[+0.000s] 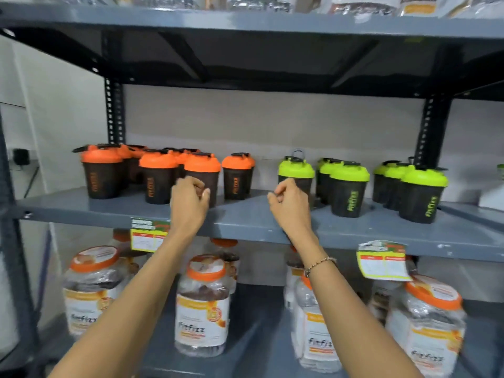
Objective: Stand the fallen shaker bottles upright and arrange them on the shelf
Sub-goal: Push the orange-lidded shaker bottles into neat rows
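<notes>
Several black shaker bottles with orange lids stand upright on the left half of the grey shelf. Several black shakers with green lids stand upright on the right half. My left hand hovers with curled fingers just in front of an orange-lidded shaker, holding nothing. My right hand is loosely closed in front of the leftmost green-lidded shaker, also holding nothing. No shaker in view lies on its side.
The shelf below holds large clear jars with orange lids. Yellow price tags hang from the shelf's front edge. Another shelf board runs overhead with packets on top. A gap of bare shelf separates the orange and green groups.
</notes>
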A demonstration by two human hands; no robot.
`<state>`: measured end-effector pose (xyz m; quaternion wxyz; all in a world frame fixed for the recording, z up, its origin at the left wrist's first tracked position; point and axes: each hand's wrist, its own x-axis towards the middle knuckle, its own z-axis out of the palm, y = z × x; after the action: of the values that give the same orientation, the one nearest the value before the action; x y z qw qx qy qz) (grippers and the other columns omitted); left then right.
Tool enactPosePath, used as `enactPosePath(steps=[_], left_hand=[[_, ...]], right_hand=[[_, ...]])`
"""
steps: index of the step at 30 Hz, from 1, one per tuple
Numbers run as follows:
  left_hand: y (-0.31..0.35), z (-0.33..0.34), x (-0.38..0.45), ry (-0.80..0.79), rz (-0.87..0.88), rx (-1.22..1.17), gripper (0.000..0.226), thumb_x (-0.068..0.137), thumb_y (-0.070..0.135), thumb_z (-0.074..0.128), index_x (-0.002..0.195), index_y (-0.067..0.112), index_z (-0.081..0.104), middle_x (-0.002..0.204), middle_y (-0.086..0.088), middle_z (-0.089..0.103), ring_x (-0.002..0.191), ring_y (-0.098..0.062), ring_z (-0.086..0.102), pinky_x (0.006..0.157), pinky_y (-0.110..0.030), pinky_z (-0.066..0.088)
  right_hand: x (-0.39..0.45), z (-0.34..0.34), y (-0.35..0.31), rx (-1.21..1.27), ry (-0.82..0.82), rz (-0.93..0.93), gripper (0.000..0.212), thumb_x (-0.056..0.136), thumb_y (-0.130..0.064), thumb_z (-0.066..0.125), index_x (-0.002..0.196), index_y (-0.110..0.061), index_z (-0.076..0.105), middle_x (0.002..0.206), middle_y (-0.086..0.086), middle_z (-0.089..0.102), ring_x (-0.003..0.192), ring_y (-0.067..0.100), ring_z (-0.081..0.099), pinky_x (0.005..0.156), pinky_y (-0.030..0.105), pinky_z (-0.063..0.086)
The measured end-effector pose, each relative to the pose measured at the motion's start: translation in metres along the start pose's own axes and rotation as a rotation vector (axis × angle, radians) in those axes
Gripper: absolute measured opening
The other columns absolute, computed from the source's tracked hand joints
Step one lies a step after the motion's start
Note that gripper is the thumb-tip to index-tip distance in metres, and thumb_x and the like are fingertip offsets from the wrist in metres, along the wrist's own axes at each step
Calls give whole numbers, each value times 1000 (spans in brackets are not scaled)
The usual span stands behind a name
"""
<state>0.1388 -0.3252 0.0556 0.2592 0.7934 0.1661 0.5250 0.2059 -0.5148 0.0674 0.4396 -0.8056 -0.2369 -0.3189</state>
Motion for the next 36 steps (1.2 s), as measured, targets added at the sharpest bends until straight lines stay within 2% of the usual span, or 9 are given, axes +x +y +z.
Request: enactPosePath(steps=[3,5,9,12,16,20,24,29,36], left_hand=[[-46,-29,30,129,-113,128,55,80,18,70,124,-4,44,128,-26,42,116,-43,41,98,-47,35],[-71,-45,50,95,-224,153,79,78,22,75,136,-6,30,138,-27,30,125,-44,34,102,-50,33],[-103,-58,81,-227,-259,54,108,72,33,80,144,-8,11,147,-26,18,135,-40,28,112,-45,29],[-110,-56,89,-405,-293,29,120,68,40,82,147,-5,3,153,-23,14,139,-37,25,111,-43,29],[-118,-49,91,-441,-259,18,107,71,40,80,140,-6,13,145,-24,32,130,-39,40,102,-43,38],[-128,-44,88,-448,-211,40,81,79,33,75,131,-3,23,134,-24,48,122,-40,49,95,-44,42],[-130,-42,86,-452,-191,80,72,82,32,71,127,-3,28,131,-24,51,122,-40,50,95,-44,43],[-129,-41,85,-439,-202,96,70,82,32,71,127,0,28,129,-21,53,120,-38,51,93,-44,44],[-128,-44,84,-458,-183,134,69,84,36,68,129,0,30,127,-21,53,118,-37,52,91,-43,45]], right_hand=[[4,46,-37,33,-159,42,27,85,-23,67,104,-5,59,98,14,69,102,31,62,81,31,44],[8,72,-56,61,-211,78,47,83,-31,71,115,-2,54,112,16,65,110,31,58,86,32,44],[14,106,-79,56,-298,211,94,72,-42,80,135,8,30,141,21,43,131,35,43,105,43,41],[15,123,-89,32,-378,288,114,67,-42,84,142,9,13,149,22,33,137,36,36,112,46,34],[13,141,-98,4,-360,343,103,65,-39,86,135,5,25,138,18,49,128,35,49,103,41,42],[11,147,-96,-24,-295,357,89,67,-28,86,131,3,34,136,20,52,125,36,51,100,41,44],[12,144,-95,-27,-304,389,88,68,-27,86,132,0,32,138,18,51,126,35,51,104,44,43],[10,154,-107,-107,-304,392,102,66,-39,85,138,3,25,141,18,47,131,37,46,105,46,42],[10,146,-104,-149,-191,479,90,68,-32,85,133,0,33,136,19,50,128,38,48,101,47,44]])
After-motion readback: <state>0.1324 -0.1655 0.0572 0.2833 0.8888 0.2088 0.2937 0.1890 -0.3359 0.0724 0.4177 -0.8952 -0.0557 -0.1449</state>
